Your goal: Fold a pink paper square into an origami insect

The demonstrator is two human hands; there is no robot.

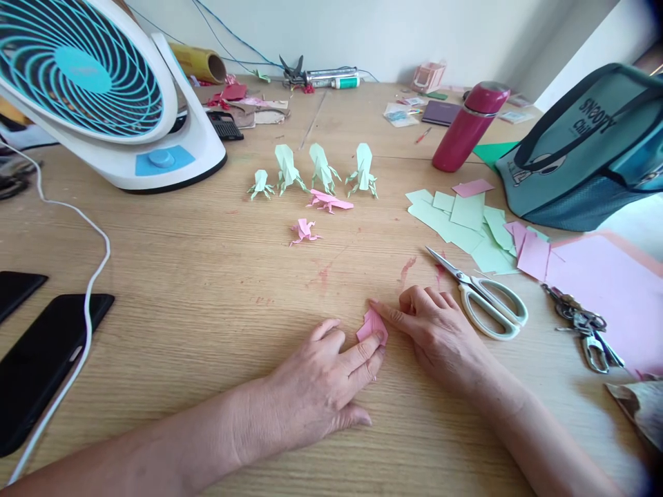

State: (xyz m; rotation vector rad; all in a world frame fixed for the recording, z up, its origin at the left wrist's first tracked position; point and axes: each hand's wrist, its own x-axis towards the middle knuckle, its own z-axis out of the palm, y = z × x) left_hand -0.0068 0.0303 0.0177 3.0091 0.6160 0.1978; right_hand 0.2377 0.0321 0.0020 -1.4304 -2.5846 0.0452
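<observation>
A small folded pink paper piece (pixel 370 324) lies on the wooden table (pixel 207 290) near the front middle. My left hand (pixel 324 383) rests on the table with its forefinger pressed on the paper's lower edge. My right hand (pixel 435 331) is curled, its fingertips pinching the paper's upper right side. Farther back stand several pale green origami figures (pixel 321 169), with two pink origami figures (pixel 329 201) (pixel 304 231) in front of them.
White-handled scissors (pixel 484 293) lie right of my right hand, beside green paper scraps (pixel 466 221), pink sheets (pixel 606 283) and keys (pixel 583 324). A fan (pixel 103 90) stands back left, a red flask (pixel 471 124) and teal bag (pixel 585 145) back right. Two black phones (pixel 41 359) and a white cable (pixel 90 276) lie left.
</observation>
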